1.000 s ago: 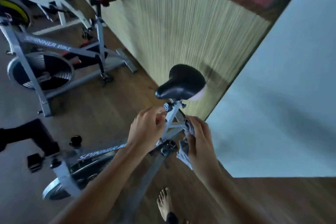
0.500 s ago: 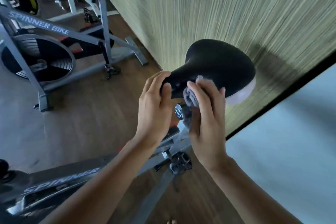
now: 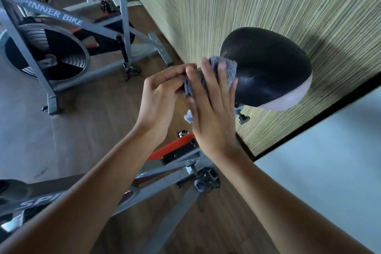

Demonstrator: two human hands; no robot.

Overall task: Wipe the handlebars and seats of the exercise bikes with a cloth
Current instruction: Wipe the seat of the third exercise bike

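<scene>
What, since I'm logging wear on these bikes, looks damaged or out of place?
Nothing plainly stands out. The black padded bike seat shows faint light specks and a pale rear edge, which looks like trim, not damage. The right hand presses the grey cloth on its nose; the left hand pinches the cloth's edge.

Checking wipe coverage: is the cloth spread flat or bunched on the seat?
Bunched: the cloth is crumpled under the right hand against the seat, a corner hanging below.
</scene>
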